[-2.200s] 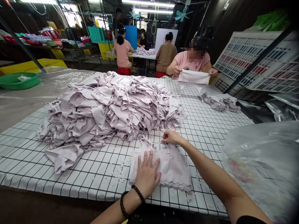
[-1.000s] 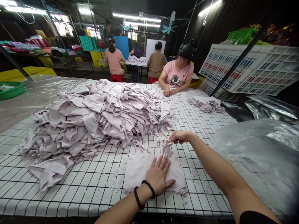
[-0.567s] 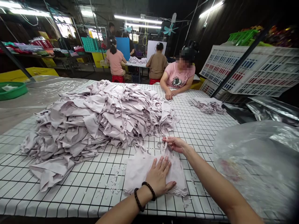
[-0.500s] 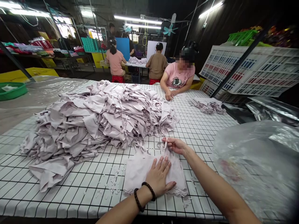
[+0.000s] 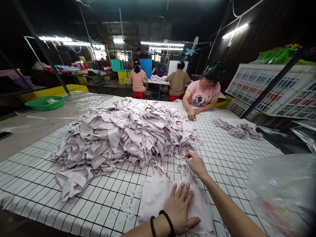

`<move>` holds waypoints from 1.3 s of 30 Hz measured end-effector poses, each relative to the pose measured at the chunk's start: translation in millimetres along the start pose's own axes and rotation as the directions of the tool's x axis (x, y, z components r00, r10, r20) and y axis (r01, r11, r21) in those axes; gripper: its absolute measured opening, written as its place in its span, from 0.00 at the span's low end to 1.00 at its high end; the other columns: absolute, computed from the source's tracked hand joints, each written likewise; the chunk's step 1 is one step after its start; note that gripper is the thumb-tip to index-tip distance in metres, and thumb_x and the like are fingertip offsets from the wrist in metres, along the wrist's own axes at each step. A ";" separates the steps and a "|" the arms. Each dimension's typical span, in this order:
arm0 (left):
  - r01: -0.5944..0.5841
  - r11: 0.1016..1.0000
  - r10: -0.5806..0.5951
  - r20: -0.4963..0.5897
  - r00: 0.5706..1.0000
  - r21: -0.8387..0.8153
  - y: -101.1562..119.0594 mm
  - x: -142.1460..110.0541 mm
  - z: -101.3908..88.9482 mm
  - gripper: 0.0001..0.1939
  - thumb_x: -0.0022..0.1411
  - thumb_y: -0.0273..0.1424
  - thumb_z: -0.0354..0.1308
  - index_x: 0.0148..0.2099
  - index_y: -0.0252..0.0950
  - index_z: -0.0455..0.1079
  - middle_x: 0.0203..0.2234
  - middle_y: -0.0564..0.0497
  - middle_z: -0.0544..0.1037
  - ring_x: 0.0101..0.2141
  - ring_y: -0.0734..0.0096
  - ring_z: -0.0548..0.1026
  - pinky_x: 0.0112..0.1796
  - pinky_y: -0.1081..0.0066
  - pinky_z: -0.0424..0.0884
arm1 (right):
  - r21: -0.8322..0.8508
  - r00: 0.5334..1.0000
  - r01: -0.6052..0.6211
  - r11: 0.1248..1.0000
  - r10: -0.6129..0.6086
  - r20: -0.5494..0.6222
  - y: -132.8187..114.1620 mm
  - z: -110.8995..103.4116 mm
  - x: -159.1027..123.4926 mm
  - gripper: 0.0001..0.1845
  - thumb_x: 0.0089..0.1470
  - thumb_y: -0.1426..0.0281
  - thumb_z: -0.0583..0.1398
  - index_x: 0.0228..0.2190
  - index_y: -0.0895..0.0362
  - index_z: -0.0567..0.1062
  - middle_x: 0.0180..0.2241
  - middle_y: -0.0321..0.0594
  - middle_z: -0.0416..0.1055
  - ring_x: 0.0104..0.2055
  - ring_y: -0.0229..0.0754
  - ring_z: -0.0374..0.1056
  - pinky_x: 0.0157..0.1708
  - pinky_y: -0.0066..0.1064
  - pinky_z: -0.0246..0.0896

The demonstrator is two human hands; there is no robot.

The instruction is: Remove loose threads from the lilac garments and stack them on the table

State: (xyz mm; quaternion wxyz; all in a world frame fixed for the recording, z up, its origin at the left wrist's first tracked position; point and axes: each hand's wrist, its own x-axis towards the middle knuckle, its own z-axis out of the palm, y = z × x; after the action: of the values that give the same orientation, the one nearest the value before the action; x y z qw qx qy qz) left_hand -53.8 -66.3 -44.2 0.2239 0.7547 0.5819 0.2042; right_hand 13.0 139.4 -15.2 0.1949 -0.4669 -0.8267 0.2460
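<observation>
My left hand (image 5: 179, 207), with dark beaded bracelets (image 5: 168, 221) at the wrist, lies flat with fingers spread on a pale lilac garment (image 5: 153, 197) that looks like a camisole. The garment is laid out on the table's near side, its wavy hem toward me. Thin straps (image 5: 183, 170) extend from its far edge. Just beyond them is my right hand (image 5: 197, 166), raised and curled, thumb and forefinger close together; whatever they may pinch is too small to make out. A large heap of the same pale garments (image 5: 133, 131) rises ahead and to the left.
White fabric scraps (image 5: 129, 200) litter the grid-patterned table cover (image 5: 98, 197) left of the garment. A clear plastic bag (image 5: 278, 191) bulges at right. Across the table, a person in pink (image 5: 202, 93) works near a smaller garment pile (image 5: 239, 127). A green tray (image 5: 44, 103) sits far left.
The view has swung left, moving the scene rightward and down. My right fingers have come away from the raised strap, which now lies lower. My left hand stays flat on the garment.
</observation>
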 end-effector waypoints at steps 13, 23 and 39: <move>-0.024 0.306 -0.500 -0.182 0.847 -0.952 -40.0 -12.5 -84.5 0.26 0.63 0.48 0.47 0.52 0.34 0.69 0.52 0.41 0.72 0.52 0.56 0.69 0.55 0.55 0.60 | 0.399 0.976 0.215 0.891 -0.206 -0.066 -168.9 -28.0 55.2 0.17 0.59 0.59 0.49 0.37 0.58 0.70 0.36 0.43 0.69 0.37 0.41 0.64 0.37 0.28 0.61; -0.338 -0.513 -0.589 0.038 0.807 -0.789 -53.9 15.4 -94.0 0.20 0.62 0.35 0.56 0.53 0.30 0.67 0.47 0.43 0.76 0.49 0.61 0.73 0.52 0.62 0.66 | 0.553 0.879 0.035 0.832 -0.289 0.380 -39.9 -54.0 -101.0 0.12 0.55 0.60 0.58 0.31 0.55 0.74 0.34 0.41 0.71 0.37 0.45 0.67 0.40 0.35 0.63; -0.338 -0.362 -0.524 -0.111 0.845 -0.869 -42.2 -30.2 -100.5 0.22 0.65 0.37 0.50 0.58 0.32 0.64 0.51 0.44 0.73 0.54 0.58 0.68 0.55 0.59 0.63 | 0.521 0.827 -0.100 0.848 -0.220 0.517 -58.5 -18.3 -47.4 0.11 0.50 0.64 0.60 0.32 0.58 0.75 0.28 0.37 0.71 0.28 0.37 0.63 0.24 0.25 0.55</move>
State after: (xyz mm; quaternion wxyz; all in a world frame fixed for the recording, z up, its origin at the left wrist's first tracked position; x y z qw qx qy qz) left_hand -151.4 -76.1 12.1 0.5967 0.0861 0.2524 0.7568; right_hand 6.7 76.4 29.5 0.0728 -0.2753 -0.7618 0.5818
